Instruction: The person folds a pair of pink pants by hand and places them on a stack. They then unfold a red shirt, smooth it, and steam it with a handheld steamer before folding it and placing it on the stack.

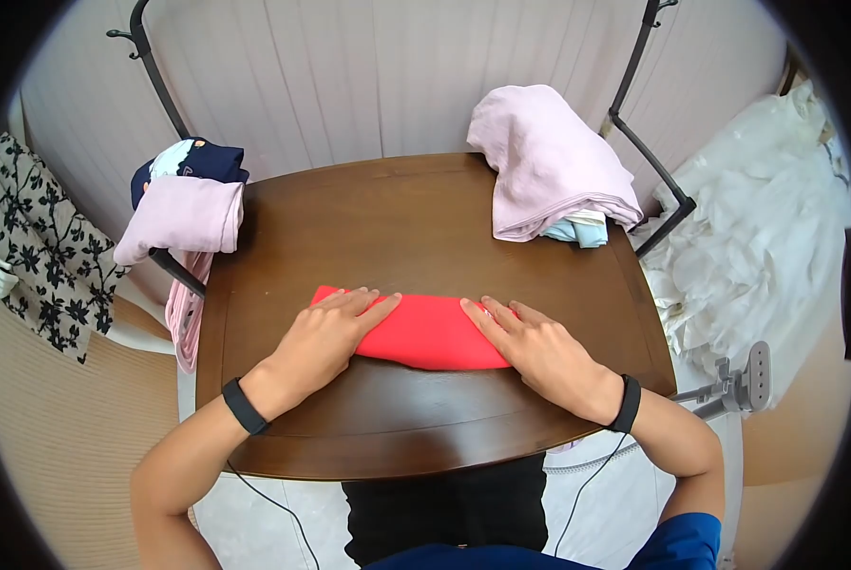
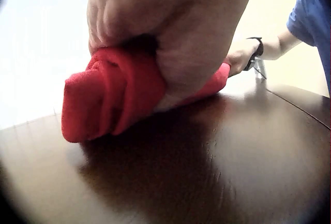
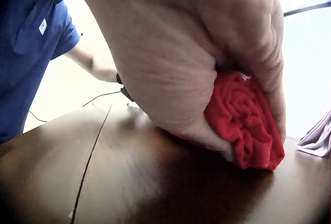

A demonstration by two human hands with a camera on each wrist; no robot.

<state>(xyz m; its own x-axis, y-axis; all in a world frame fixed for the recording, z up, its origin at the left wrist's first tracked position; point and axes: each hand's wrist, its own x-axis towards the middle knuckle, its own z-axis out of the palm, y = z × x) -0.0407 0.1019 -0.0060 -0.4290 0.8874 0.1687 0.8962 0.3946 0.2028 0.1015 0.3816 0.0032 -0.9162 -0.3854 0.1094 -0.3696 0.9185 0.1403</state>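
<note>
A red cloth (image 1: 433,332), folded into a long flat bundle, lies across the wooden table in front of the person. The left hand (image 1: 327,334) grips its left end, and in the left wrist view the thumb is on the near side of the red cloth (image 2: 111,92) with the fingers over the top. At the other end, the right hand (image 1: 544,353) holds it between thumb and fingers. Seen from the right wrist, that end of the red cloth (image 3: 245,125) shows rolled, crumpled layers. A small white patch shows by the right fingers.
Folded pink cloth (image 1: 549,161) is piled over light blue fabric at the table's (image 1: 349,228) back right corner. Another pink folded cloth (image 1: 183,214) and a navy one (image 1: 218,160) sit at the back left. Black rack poles (image 1: 164,90) and a white ruffled dress (image 1: 748,218) stand beyond the edges.
</note>
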